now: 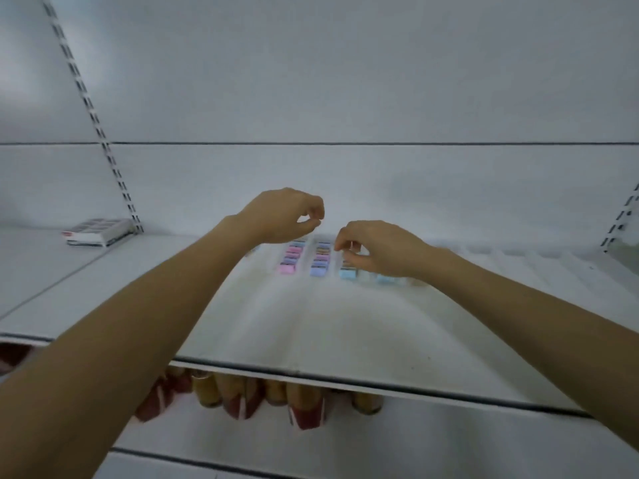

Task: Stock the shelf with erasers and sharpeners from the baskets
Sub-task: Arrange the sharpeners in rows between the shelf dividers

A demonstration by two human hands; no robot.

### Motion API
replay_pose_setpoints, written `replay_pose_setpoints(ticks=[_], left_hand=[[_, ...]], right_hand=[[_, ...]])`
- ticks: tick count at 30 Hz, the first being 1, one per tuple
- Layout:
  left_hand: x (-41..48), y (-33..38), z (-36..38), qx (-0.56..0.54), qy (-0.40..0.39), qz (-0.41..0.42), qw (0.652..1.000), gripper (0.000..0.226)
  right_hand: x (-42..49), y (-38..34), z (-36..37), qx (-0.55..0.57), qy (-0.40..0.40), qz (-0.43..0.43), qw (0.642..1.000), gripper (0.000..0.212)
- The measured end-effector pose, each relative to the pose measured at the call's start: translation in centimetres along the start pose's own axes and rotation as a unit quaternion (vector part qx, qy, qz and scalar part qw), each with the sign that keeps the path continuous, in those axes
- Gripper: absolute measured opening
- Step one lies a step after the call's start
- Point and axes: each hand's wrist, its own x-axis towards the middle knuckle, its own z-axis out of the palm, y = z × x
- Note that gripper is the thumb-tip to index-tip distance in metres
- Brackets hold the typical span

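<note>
Three short rows of small pastel pieces, a pink row, a purple row and a blue row, lie toward the back of the white shelf. My right grip pinches one piece in the blue row with curled fingertips. My left grip hovers above the pink row, thumb and forefinger curled tip to tip; whether it holds anything I cannot tell.

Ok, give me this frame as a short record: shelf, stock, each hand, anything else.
shelf: white metal shelf
stock: small pastel erasers in rows, with pink, purple and blue fronts
left: left hand above the rows, fingers curled, contents unclear
right: right hand, fingers pinching an eraser in a blue row
other: flat white box far left; red and gold packs below
</note>
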Motion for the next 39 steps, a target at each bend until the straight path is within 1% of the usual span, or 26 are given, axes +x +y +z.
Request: replay_pose_setpoints(ticks=[2,6,9,12,16,21,23,25,30,32,35,39], left_hand=[[-2.7,-2.1,-1.1,0.014,-0.025,-0.006,1.0,0.018],[-7.8,-6.4,-3.8,0.017,-0.106,-0.035,0.994,0.015],[-11.2,-9.3,-5.1,0.01,-0.149,-0.068,0.986,0.015],[-14.2,-11.8,-5.4,-0.005,-0.17,-0.098,0.98,0.017],[-16.8,-14.4,-5.1,-0.016,-0.181,-0.124,0.975,0.02],[-17.5,-17.1,-3.7,0.006,-0.175,-0.133,0.976,0.02],[-17.0,-18.3,-2.7,-0.023,-0.186,-0.131,0.973,0.02],[-16.2,-19.0,-1.7,-0.029,-0.189,-0.13,0.973,0.022],[-13.6,-20.0,1.6,-0.052,-0.19,-0.124,0.972,0.034],[-12.6,-20.5,2.7,-0.064,-0.184,-0.121,0.973,0.038],[-11.3,-21.0,3.6,-0.078,-0.172,-0.1,0.977,0.038],[-9.4,-22.0,4.2,-0.082,-0.175,-0.049,0.98,0.028]], right_hand=[[1.1,-2.6,0.6,-0.011,-0.031,-0.005,0.999,0.02],[3.5,-7.3,1.4,-0.032,-0.095,-0.012,0.995,0.02],[4.9,-9.9,2.5,-0.036,-0.094,-0.024,0.995,0.017],[6.2,-12.5,3.6,-0.022,-0.083,-0.033,0.996,0.016],[8.4,-14.7,4.4,-0.009,-0.089,-0.04,0.995,0.015],[11.8,-15.7,5.0,-0.015,-0.11,-0.028,0.993,0.019],[13.4,-15.5,5.4,-0.03,-0.119,-0.029,0.992,0.021],[15.0,-15.1,5.7,-0.038,-0.124,-0.026,0.991,0.022],[18.7,-13.1,6.5,-0.039,-0.125,-0.02,0.991,0.022],[20.1,-12.3,6.9,-0.023,-0.118,-0.007,0.993,0.022],[21.7,-11.2,7.9,0.004,-0.1,0.019,0.995,0.026],[23.0,-10.4,9.1,0.042,-0.09,0.05,0.994,0.032]])
